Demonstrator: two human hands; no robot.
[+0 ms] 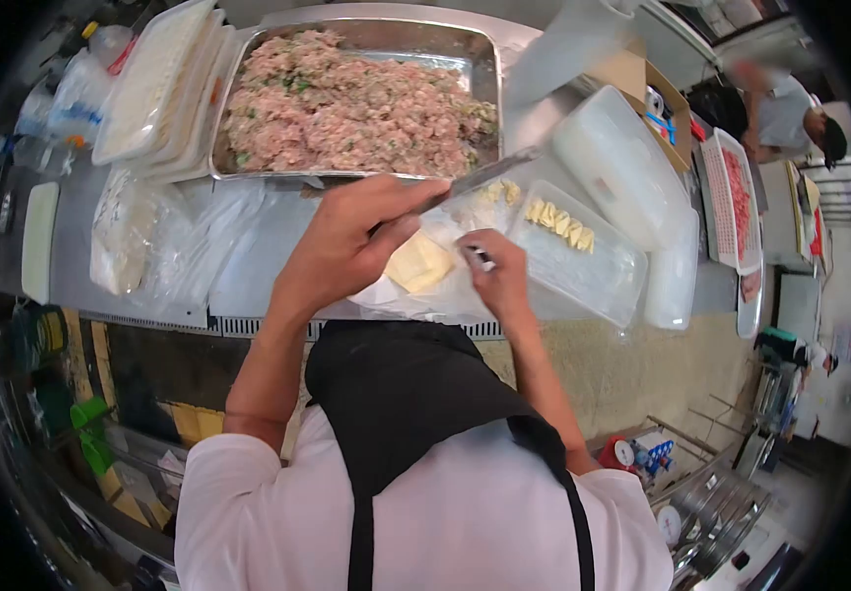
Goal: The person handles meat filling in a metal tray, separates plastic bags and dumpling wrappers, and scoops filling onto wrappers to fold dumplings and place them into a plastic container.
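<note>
My left hand (358, 236) is closed around the end of a flat metal spatula (484, 175), whose blade points up and to the right in front of the meat tray. Just right of the wrappers, my right hand (499, 278) has its fingers curled in; a small silvery and dark piece shows at them, but I cannot make out what it is. Between both hands lies a stack of pale yellow wrappers (419, 264) on white plastic. A row of folded dumplings (560, 226) sits in a clear plastic tray (598, 281) to the right. Minced meat with green bits (346, 113) fills most of a steel tray (500, 108).
Stacked lidded containers (154, 84) stand left of the meat. Plastic bags (139, 236) lie nearer me. Translucent tubs (627, 163) and a cardboard box (657, 89) are on the right, past them a pink basket (721, 202) of red meat. A co-worker (785, 113) stands beyond.
</note>
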